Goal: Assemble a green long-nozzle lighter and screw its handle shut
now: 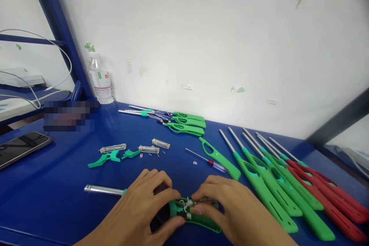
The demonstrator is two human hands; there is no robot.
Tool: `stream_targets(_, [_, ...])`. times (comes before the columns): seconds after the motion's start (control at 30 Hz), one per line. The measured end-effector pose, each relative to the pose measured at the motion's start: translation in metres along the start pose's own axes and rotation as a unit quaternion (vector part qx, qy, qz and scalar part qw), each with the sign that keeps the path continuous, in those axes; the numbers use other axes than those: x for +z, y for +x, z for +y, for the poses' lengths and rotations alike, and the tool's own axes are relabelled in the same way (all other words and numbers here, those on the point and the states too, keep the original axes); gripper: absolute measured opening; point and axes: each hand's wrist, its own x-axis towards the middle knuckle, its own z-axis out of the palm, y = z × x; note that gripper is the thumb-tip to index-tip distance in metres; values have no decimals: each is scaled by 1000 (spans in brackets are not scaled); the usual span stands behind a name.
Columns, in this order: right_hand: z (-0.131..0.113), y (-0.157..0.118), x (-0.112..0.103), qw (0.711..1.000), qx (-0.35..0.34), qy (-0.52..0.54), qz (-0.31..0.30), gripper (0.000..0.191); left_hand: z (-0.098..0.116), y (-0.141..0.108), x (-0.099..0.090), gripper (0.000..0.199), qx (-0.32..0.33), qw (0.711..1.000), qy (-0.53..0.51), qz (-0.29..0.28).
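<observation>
An opened green lighter shell (206,223) lies in front of me, its metal tube (104,190) pointing left. My left hand (144,203) grips the shell around its teal trigger (173,208), thumb and fingers on either side. In my right hand (230,203) is a transparent fuel tank (210,201), pinched between thumb and fingers at the shell's right part. White wires (183,204) show between both hands. Whether the tank is fully seated in the shell cannot be made out. My palms hide part of the shell.
Behind lie loose fuel tanks (111,148), teal triggers (103,158), a screwdriver (215,164), a green shell half (220,157) and several shells (188,121) with tubes (134,113). Whole green (265,192) and red lighters (325,203) lie right. A bottle (100,80) and phone (24,146) are left.
</observation>
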Motion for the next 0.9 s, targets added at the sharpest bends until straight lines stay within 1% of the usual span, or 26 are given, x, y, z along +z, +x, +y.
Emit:
stream_targets(0.13, [-2, 1, -1, 1000, 16, 1, -10, 17, 1, -2, -2, 26, -9, 1000, 7, -10])
stream_targets(0.27, [-6, 0, -3, 999, 33, 4, -18, 19, 2, -2, -3, 25, -10, 1000, 20, -2])
stream_targets(0.43, [-10, 2, -5, 997, 56, 13, -44, 16, 4, 0, -3, 26, -30, 999, 34, -9])
stream_targets(0.63, [-13, 4, -7, 996, 72, 7, -55, 16, 4, 2, -6, 28, -30, 999, -7, -44])
stream_targets(0.8, [-11, 3, -6, 996, 64, 11, -54, 17, 5, 3, -7, 30, -28, 997, -25, -67])
stream_targets(0.9, [-10, 2, -5, 997, 62, 8, -54, 18, 5, 2, -6, 30, -24, 997, -25, -72])
